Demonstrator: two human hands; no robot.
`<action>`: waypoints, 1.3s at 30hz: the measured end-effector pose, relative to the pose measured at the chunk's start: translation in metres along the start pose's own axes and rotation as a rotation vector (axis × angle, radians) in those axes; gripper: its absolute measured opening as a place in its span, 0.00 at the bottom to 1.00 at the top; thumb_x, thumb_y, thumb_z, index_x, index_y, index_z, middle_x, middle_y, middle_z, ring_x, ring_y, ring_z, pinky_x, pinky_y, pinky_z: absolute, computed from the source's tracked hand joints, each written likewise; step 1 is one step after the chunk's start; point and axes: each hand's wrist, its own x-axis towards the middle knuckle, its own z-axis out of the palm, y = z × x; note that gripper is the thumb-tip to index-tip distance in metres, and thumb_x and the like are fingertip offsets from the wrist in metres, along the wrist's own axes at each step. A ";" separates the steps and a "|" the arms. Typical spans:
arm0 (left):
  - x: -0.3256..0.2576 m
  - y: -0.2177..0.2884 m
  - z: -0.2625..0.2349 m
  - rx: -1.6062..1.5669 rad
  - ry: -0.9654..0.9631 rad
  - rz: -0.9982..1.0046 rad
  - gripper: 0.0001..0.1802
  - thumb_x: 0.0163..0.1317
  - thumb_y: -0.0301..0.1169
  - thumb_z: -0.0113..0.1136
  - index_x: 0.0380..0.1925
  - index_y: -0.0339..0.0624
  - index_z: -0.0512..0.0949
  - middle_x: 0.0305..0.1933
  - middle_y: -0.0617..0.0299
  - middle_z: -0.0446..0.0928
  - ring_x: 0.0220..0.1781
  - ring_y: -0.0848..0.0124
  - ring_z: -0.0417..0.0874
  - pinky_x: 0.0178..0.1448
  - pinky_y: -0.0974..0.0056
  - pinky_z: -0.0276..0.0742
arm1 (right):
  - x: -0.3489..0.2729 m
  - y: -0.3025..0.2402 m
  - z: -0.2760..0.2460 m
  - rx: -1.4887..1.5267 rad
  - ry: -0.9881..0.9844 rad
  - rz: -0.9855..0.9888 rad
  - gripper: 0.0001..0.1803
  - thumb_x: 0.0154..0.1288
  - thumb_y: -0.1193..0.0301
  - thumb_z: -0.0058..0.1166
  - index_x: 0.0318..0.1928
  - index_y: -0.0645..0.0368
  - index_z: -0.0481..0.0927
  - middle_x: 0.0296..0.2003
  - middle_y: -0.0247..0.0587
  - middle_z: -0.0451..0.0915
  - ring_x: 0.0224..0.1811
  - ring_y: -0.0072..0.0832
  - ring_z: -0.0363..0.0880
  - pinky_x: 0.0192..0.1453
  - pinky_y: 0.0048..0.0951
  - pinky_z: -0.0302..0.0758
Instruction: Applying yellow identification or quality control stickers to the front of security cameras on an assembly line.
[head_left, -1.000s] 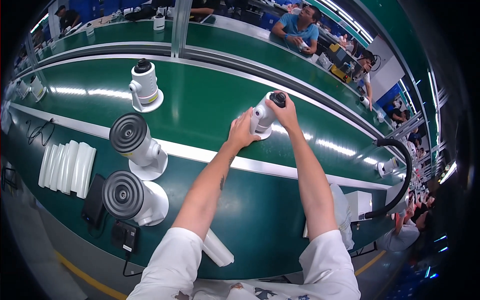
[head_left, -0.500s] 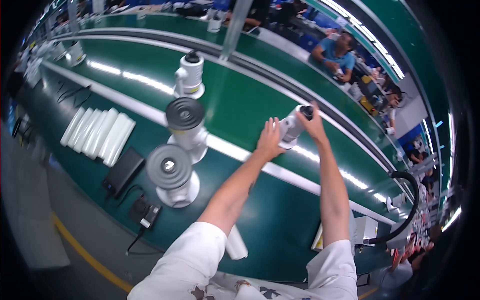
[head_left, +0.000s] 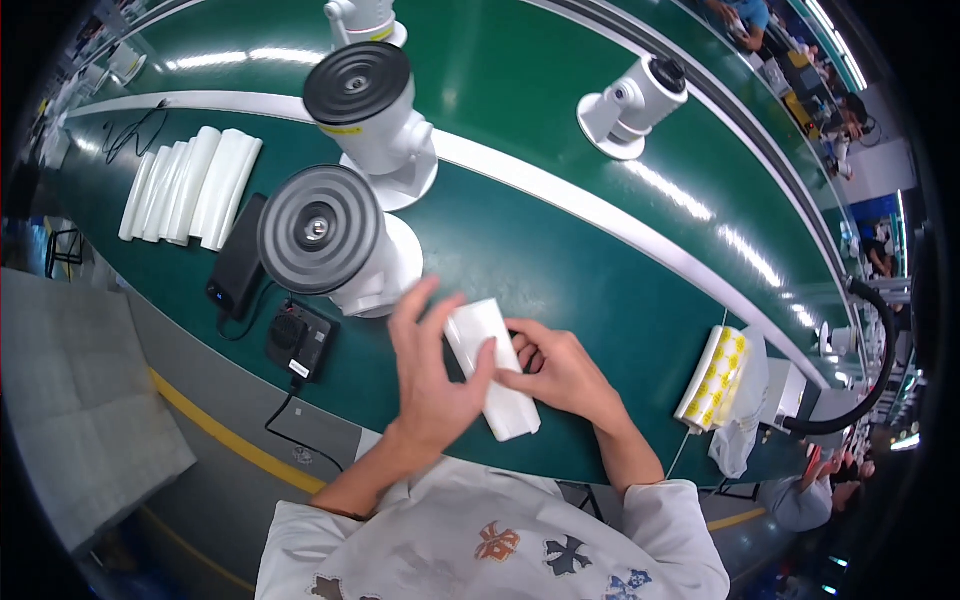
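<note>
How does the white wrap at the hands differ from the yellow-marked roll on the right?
The white wrap looks plain; the yellow-marked roll carries yellow patches. The left hand and right hand are at the wrap; the roll lies apart from both. Both look longish.

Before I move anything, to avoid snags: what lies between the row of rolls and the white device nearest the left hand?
The head view shows an oblong black box between the rolls and that device.

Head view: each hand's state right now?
Left hand: open, fingers spread, thumb over the glossy white flattened roll.
Right hand: fingers curled, thumb at the roll's right edge; can't tell whether its grip is closed.
</note>
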 end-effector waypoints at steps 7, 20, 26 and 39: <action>0.006 -0.016 -0.003 -0.944 -0.530 -0.711 0.42 0.56 0.20 0.66 0.68 0.40 0.54 0.61 0.50 0.69 0.56 0.65 0.78 0.58 0.64 0.75 | -0.021 0.021 -0.007 1.034 0.282 -0.021 0.30 0.65 0.81 0.53 0.66 0.67 0.61 0.50 0.52 0.79 0.50 0.32 0.81 0.53 0.32 0.79; 0.047 -0.004 -0.007 -0.156 -0.628 0.509 0.21 0.42 0.43 0.74 0.34 0.45 0.79 0.52 0.63 0.75 0.64 0.55 0.69 0.71 0.36 0.53 | -0.035 0.019 -0.010 0.538 0.317 -0.181 0.28 0.61 0.81 0.54 0.63 0.60 0.70 0.48 0.45 0.80 0.49 0.31 0.79 0.53 0.29 0.75; 0.044 0.003 -0.005 -0.086 -0.481 0.631 0.13 0.40 0.34 0.69 0.25 0.44 0.76 0.29 0.65 0.73 0.34 0.68 0.77 0.47 0.61 0.77 | -0.058 -0.015 -0.026 -0.033 0.309 -0.498 0.14 0.53 0.76 0.65 0.41 0.63 0.83 0.35 0.41 0.79 0.36 0.36 0.77 0.41 0.31 0.73; 0.047 0.005 0.002 0.259 -0.490 0.582 0.18 0.53 0.47 0.64 0.27 0.46 0.72 0.21 0.67 0.66 0.23 0.71 0.74 0.22 0.65 0.66 | -0.045 -0.027 -0.029 -0.614 0.488 -0.655 0.12 0.47 0.76 0.66 0.35 0.60 0.82 0.37 0.40 0.80 0.33 0.36 0.80 0.36 0.33 0.78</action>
